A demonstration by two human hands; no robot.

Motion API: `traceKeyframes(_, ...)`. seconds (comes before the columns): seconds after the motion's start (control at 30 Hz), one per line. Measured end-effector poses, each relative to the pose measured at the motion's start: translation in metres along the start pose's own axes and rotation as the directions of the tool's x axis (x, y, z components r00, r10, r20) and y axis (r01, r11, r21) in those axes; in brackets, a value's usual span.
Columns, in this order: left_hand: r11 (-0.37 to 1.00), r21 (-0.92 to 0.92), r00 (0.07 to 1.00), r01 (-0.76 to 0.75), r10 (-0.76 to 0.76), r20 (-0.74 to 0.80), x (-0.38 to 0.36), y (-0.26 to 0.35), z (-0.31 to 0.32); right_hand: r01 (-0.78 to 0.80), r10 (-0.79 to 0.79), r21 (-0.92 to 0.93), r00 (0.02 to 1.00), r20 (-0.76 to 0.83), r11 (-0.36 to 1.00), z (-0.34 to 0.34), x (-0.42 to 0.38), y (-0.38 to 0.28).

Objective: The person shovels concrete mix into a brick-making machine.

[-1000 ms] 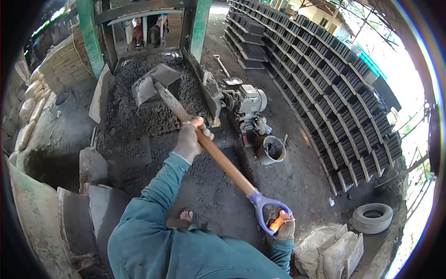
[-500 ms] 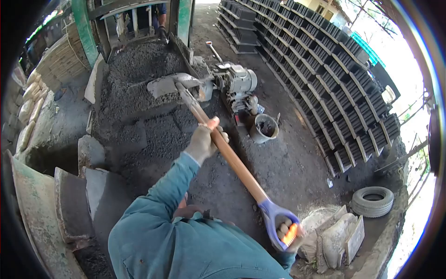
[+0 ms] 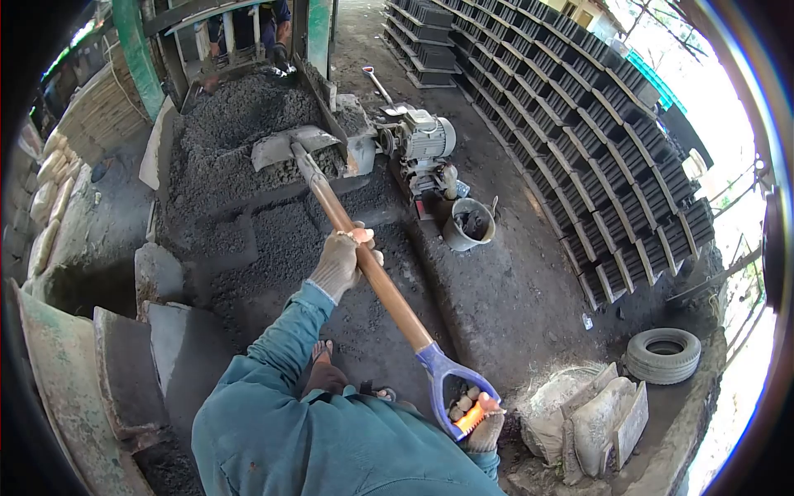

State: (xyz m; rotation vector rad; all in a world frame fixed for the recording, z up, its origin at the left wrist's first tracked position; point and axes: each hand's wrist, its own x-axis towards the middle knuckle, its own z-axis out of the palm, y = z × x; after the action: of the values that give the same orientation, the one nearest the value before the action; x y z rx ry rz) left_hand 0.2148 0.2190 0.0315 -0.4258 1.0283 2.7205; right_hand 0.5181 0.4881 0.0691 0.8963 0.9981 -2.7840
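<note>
A shovel (image 3: 376, 277) with a wooden shaft slants across the middle of the head view. My left hand (image 3: 339, 263), in a pale glove with bare fingertips, is wrapped round the shaft about midway. At the lower end my right hand (image 3: 478, 417), also gloved, grips the orange bar of the blue D-shaped handle (image 3: 437, 376). The metal blade (image 3: 289, 147) rests at the near right part of the dark, grainy mix (image 3: 240, 116) in the trough. It looks tipped over, with mix at its lower edge.
A motor (image 3: 426, 136) and a bucket (image 3: 469, 225) of dark material stand right of the trough. Racks of stacked blocks (image 3: 571, 140) line the right. A tyre (image 3: 662, 355) and worn sacks (image 3: 600, 417) lie lower right. Another person's hand (image 3: 282, 33) shows behind the trough.
The shovel and both hands have shifted slightly left, the right hand and handle also upward. The blade has turned over more at the mix. The other person's arms have come further into view.
</note>
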Motion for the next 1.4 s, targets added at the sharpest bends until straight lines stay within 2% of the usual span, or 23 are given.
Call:
traceKeyframes(0.07,1.000,0.001,0.997,-0.010,0.010,0.075,0.023,0.017,-0.019,0.012,-0.017,-0.093,0.999,-0.046,0.996,0.037,0.011,0.009)
traceKeyframes(0.13,0.999,-0.023,1.000,0.030,-0.030,0.009,0.045,0.042,-0.028,0.009,-0.009,-0.085,1.000,0.006,0.996,0.057,0.030,0.023)
traceKeyframes(0.23,1.000,0.026,0.999,0.007,-0.006,-0.034,0.081,0.073,-0.045,-0.090,0.087,0.037,0.994,0.063,0.995,0.087,0.060,0.043)
traceKeyframes(0.27,0.999,0.051,0.999,0.003,-0.001,-0.033,0.092,0.089,-0.049,-0.147,0.132,0.084,0.978,0.164,0.986,0.100,0.071,0.049)
traceKeyframes(0.33,0.995,0.102,0.999,-0.002,0.006,-0.038,0.111,0.120,-0.060,-0.134,0.120,0.037,0.959,0.258,0.990,0.122,0.098,0.069)
traceKeyframes(0.43,0.974,0.181,0.990,-0.135,0.141,-0.024,0.162,0.160,-0.084,-0.030,0.045,-0.050,0.948,0.314,0.998,0.193,0.129,0.088)
traceKeyframes(0.47,0.948,0.285,0.986,-0.144,0.161,-0.035,0.161,0.176,-0.079,-0.020,0.033,-0.041,0.941,0.337,0.999,0.205,0.146,0.095)
traceKeyframes(0.53,0.929,0.308,0.974,-0.206,0.226,-0.030,0.185,0.189,-0.093,-0.004,0.123,-0.314,0.924,0.361,0.949,0.210,0.183,0.099)
traceKeyframes(0.6,0.959,0.258,0.954,-0.112,0.177,-0.242,0.206,0.192,-0.092,0.172,0.078,-0.514,0.900,0.429,0.840,0.198,0.204,0.093)
traceKeyframes(0.63,0.923,0.307,0.962,-0.233,0.265,-0.064,0.188,0.177,-0.092,0.089,0.087,-0.338,0.877,0.473,0.937,0.180,0.205,0.087)
traceKeyframes(0.67,0.926,0.334,0.981,-0.178,0.192,-0.008,0.167,0.167,-0.078,0.116,0.030,-0.274,0.880,0.474,0.955,0.160,0.197,0.072)
traceKeyframes(0.7,0.977,0.179,0.984,-0.116,0.138,-0.112,0.140,0.150,-0.056,0.083,0.033,-0.294,0.928,0.371,0.952,0.123,0.194,0.056)
traceKeyframes(0.73,0.980,0.179,0.996,-0.085,0.091,-0.024,0.105,0.132,-0.041,0.041,0.041,-0.263,0.952,0.302,0.964,0.083,0.183,0.038)
traceKeyframes(0.77,0.998,0.057,0.999,0.014,-0.016,0.036,0.081,0.110,-0.035,0.075,-0.030,-0.257,0.984,0.173,0.963,0.044,0.170,0.026)
traceKeyframes(0.8,0.995,-0.014,0.986,0.096,-0.093,0.139,0.071,0.085,-0.040,0.104,-0.102,-0.341,0.995,0.024,0.934,-0.013,0.166,0.021)
traceKeyframes(0.83,0.993,-0.067,0.972,0.102,-0.085,0.218,0.052,0.060,-0.037,0.067,-0.077,-0.326,0.997,-0.017,0.943,-0.068,0.158,0.018)
traceKeyframes(0.9,0.961,-0.245,0.980,0.129,-0.087,0.177,0.018,0.022,-0.029,0.050,-0.097,-0.426,0.991,-0.089,0.903,-0.173,0.135,0.020)
traceKeyframes(0.93,0.936,-0.313,0.966,0.161,-0.084,0.246,0.006,0.005,-0.031,0.103,-0.179,-0.410,0.972,-0.150,0.906,-0.263,0.135,0.030)
traceKeyframes(0.97,0.974,-0.182,0.974,0.133,-0.094,0.208,-0.019,-0.015,-0.024,0.010,-0.066,-0.254,0.975,-0.212,0.967,-0.269,0.103,0.021)
traceKeyframes(1.0,0.946,-0.207,0.938,0.248,-0.180,0.297,-0.034,-0.041,-0.030,-0.016,-0.038,-0.194,0.961,-0.273,0.981,-0.276,0.078,0.016)
traceKeyframes(1.07,0.896,-0.227,0.920,0.382,-0.345,0.185,-0.068,-0.076,-0.026,0.000,-0.063,-0.166,0.925,-0.374,0.986,-0.279,0.033,0.010)
traceKeyframes(1.13,0.860,-0.267,0.896,0.435,-0.383,0.226,-0.078,-0.103,-0.035,0.024,-0.103,-0.184,0.894,-0.435,0.983,-0.265,-0.004,0.001)
traceKeyframes(1.4,0.845,-0.280,0.889,0.456,-0.445,0.104,-0.055,-0.066,-0.013,0.083,-0.248,-0.317,0.814,-0.526,0.945,-0.174,-0.067,-0.038)
